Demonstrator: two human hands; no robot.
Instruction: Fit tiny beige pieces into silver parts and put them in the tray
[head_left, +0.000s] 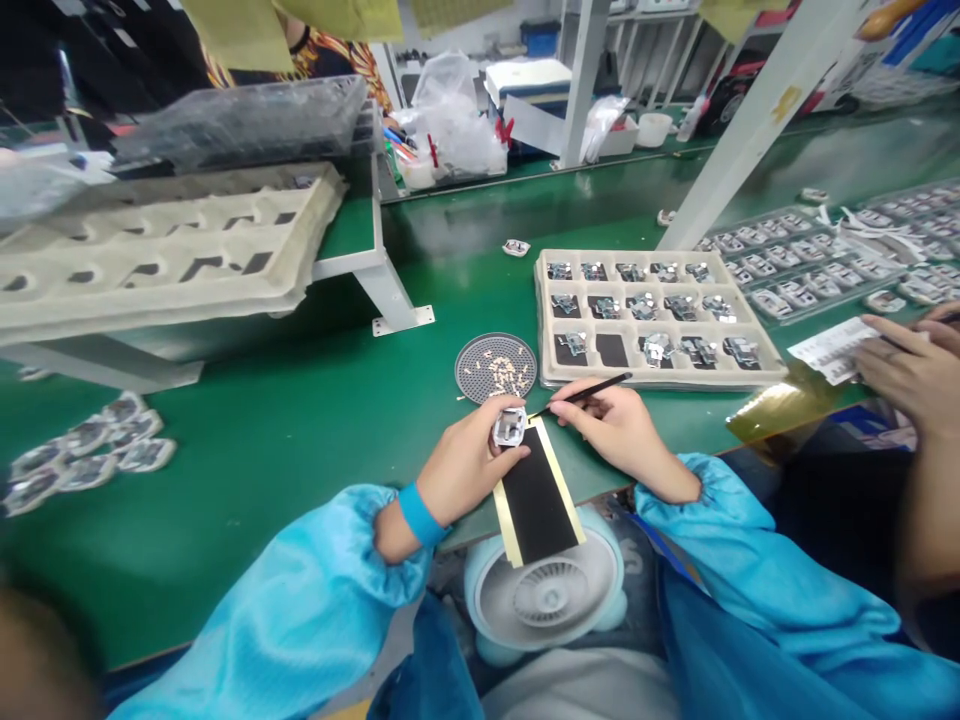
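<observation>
The counter (pixel 315 430) I'm looking down on is smooth green stuff, kinda glossy, with soft reflections at the back. The small part (pixel 510 427) looks like shiny pale plastic with a metallic middle, but it's tiny from where I sit, so I wouldn't swear to it. Slim black tool (pixel 600 387) is smooth. Black strip (pixel 536 490) is dead matt with papery pale-yellow edges. Round tray (pixel 463 380) reads as dull grey, dimpled plastic; divided tray (pixel 660 378) is cream moulded plastic. Sleeves (pixel 322 580) are crinkly, slightly shiny blue cloth. Fan (pixel 551 592) is smooth pale plastic, gold film (pixel 757 412) super glossy, slanted post (pixel 757 125) painted metal, I'd say.
</observation>
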